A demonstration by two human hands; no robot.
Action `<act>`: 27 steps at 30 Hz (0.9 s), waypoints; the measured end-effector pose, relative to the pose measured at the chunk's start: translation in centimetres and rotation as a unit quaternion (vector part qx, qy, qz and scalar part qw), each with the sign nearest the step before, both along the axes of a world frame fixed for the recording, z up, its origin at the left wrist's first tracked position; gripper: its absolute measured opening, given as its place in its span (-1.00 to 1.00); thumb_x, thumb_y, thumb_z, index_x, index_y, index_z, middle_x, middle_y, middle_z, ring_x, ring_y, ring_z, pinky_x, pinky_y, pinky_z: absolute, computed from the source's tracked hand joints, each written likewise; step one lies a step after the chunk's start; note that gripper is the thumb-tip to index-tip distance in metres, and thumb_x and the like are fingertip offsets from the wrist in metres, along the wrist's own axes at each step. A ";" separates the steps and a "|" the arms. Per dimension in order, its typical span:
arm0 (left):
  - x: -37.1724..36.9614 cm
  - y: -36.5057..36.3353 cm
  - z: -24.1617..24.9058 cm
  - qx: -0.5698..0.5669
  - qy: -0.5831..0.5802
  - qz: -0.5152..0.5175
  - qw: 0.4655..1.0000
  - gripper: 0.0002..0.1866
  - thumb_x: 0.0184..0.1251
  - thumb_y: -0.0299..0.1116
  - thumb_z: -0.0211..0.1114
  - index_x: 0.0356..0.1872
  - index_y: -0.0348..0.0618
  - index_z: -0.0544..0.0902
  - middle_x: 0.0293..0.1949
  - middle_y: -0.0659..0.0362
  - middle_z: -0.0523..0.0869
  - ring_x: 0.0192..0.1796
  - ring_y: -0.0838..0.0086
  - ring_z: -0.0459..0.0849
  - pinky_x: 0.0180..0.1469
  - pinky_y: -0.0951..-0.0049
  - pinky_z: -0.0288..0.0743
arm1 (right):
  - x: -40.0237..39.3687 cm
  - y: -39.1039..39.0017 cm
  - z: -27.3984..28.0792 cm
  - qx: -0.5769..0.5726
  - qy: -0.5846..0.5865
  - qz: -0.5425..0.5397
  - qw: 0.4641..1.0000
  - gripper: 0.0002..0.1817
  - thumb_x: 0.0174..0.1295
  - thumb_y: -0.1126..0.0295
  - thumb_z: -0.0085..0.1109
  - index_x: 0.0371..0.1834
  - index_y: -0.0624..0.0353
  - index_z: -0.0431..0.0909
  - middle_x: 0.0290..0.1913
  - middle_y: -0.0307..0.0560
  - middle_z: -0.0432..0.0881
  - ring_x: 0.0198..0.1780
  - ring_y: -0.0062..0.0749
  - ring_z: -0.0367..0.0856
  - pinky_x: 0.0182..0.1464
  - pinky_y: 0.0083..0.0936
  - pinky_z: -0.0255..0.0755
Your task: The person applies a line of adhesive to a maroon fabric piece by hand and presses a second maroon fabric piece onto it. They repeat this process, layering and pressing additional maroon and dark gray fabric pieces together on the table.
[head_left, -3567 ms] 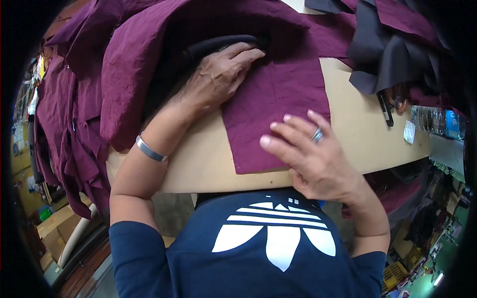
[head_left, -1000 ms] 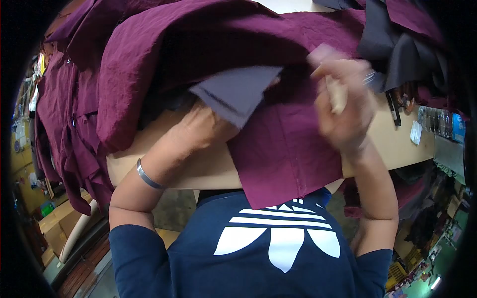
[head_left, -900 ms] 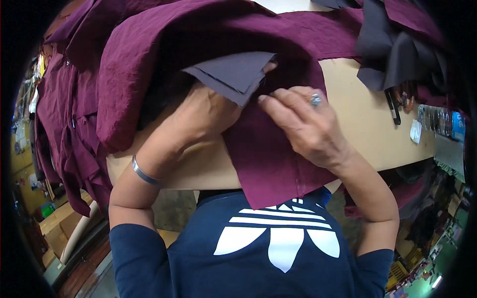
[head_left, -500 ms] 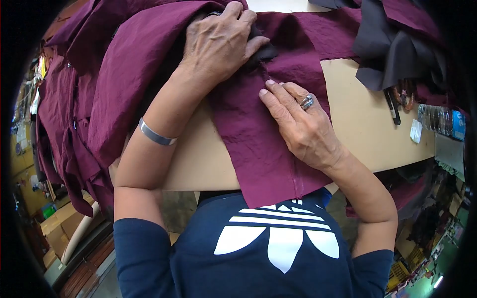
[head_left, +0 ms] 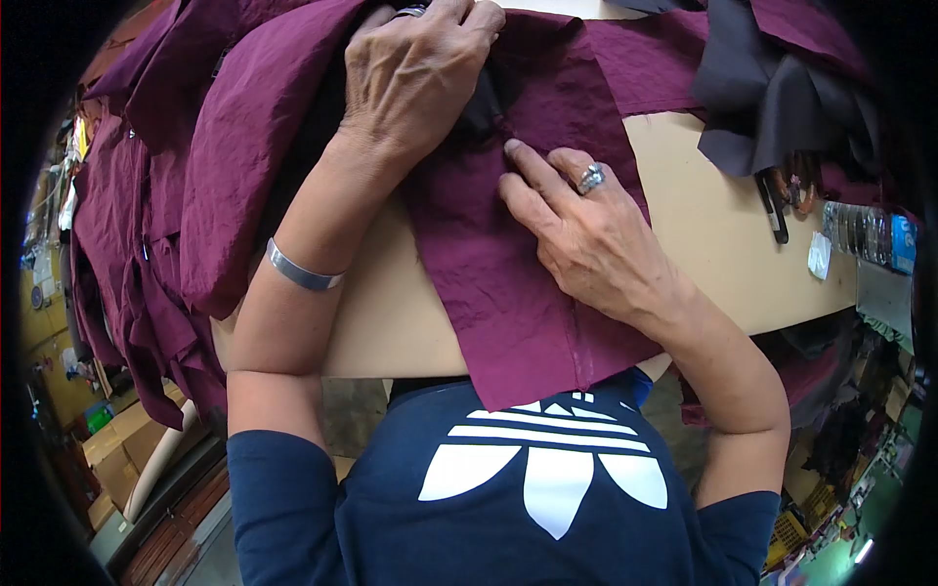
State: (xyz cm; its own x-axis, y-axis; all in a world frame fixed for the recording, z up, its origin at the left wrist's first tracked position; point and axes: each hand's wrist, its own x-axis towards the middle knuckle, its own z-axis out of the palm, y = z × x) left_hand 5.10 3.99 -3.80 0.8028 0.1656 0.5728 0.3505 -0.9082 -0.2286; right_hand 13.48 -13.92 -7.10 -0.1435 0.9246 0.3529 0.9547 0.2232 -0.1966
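Maroon fabric (head_left: 508, 264) lies across the tan table, a strip of it hanging over the front edge, with a seam running down it. My left hand (head_left: 415, 78) is at the top centre, fingers bent over the fabric beside a dark lining; its fingertips are partly cut off by the frame's top, and what they grip cannot be made out. On the strip rests my right hand (head_left: 586, 220), palm down, with its fingers apart and the index fingertip touching the cloth near the seam. It wears a ring.
More maroon cloth (head_left: 117, 244) hangs over the table's left side. Dark grey fabric (head_left: 752, 107) is bunched at the upper right, above a black-handled tool (head_left: 774, 210). A plastic bottle (head_left: 865, 230) lies at the right edge of the tan table (head_left: 723, 244).
My left hand has shifted slightly left and up, uncovering more dark lining. My right hand has moved slightly left and up along the strip, its fingers now more spread.
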 end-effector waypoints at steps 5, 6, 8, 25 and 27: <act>0.0 0.1 -0.5 -0.002 -0.011 -0.005 1.000 -0.90 0.13 -0.36 0.24 -0.45 -0.10 0.50 -0.49 0.19 0.44 -0.56 0.39 0.55 -0.42 0.41 0.41 | 0.0 0.9 -0.2 0.001 -0.021 -0.001 1.000 -0.60 0.03 0.48 0.06 0.00 0.26 0.39 0.11 0.25 0.46 -0.06 -0.13 0.52 -0.09 -0.34 0.43; -0.1 0.1 -0.5 -0.005 -0.012 -0.005 1.000 -0.90 0.13 -0.36 0.24 -0.45 -0.10 0.50 -0.49 0.19 0.44 -0.56 0.39 0.55 -0.42 0.41 0.42 | 0.0 1.0 0.0 -0.004 -0.019 0.000 1.000 -0.60 0.03 0.47 0.07 0.00 0.26 0.38 0.11 0.25 0.46 -0.06 -0.12 0.52 -0.10 -0.33 0.43; -0.2 0.1 -0.5 -0.017 -0.004 -0.004 1.000 -0.89 0.13 -0.35 0.24 -0.43 -0.10 0.50 -0.48 0.18 0.45 -0.56 0.37 0.55 -0.41 0.39 0.43 | 0.1 1.3 0.0 -0.006 -0.014 -0.002 1.000 -0.59 0.03 0.46 0.08 0.01 0.27 0.38 0.10 0.25 0.47 -0.06 -0.11 0.53 -0.12 -0.31 0.43; -1.4 0.6 -3.7 -0.188 0.008 -0.025 0.982 -0.50 0.14 -0.07 0.32 -0.03 -0.22 0.50 -0.08 0.02 0.49 -0.14 0.14 0.61 -0.09 0.31 0.54 | -0.9 -5.6 0.8 -0.007 0.042 0.056 0.998 -0.64 0.05 0.46 0.04 -0.03 0.21 0.48 0.02 0.16 0.52 -0.05 -0.13 0.52 0.00 -0.26 0.41; -2.6 -0.9 -1.8 -0.219 0.047 -0.006 0.975 -0.40 0.13 0.00 0.32 0.06 -0.24 0.47 0.00 -0.02 0.48 -0.07 0.10 0.60 -0.02 0.28 0.52 | -1.4 -7.7 1.8 -0.053 0.087 0.075 0.992 -0.65 0.04 0.44 0.06 -0.05 0.21 0.50 0.01 0.18 0.54 0.01 -0.10 0.52 0.04 -0.23 0.42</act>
State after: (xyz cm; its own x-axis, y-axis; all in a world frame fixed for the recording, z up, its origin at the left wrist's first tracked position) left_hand 2.47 3.13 -5.57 0.8520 0.3676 0.3728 0.3355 -0.9300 0.1505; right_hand 12.04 -21.65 -5.32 -0.2274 0.9308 0.2861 0.8621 0.3291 -0.3853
